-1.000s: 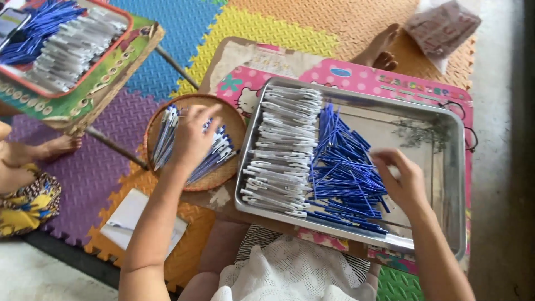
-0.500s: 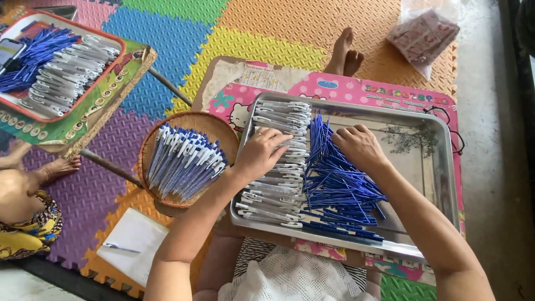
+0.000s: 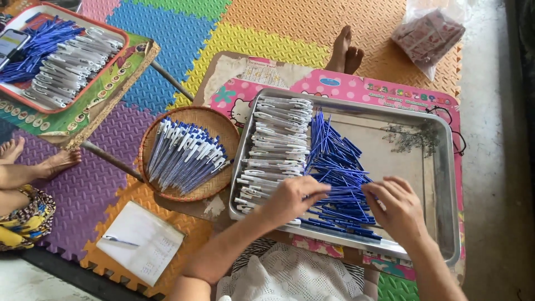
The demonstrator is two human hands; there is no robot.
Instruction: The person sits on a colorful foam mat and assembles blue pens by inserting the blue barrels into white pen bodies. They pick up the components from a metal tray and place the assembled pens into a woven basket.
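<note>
Fingers pinched on blue pen barrels

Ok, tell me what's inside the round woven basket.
The woven basket holds a fanned pile of assembled blue-and-white pens. They cover most of its bottom, so anything beneath them cannot be seen.

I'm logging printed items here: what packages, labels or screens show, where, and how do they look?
Clear plastic bag, top right on the orange mat: reddish packets inside.
Phone screen, top left in the red tray: dark, rectangular.
Notebook, lower left: white open page, pen on it.
Pink printed board, under the metal tray.
</note>
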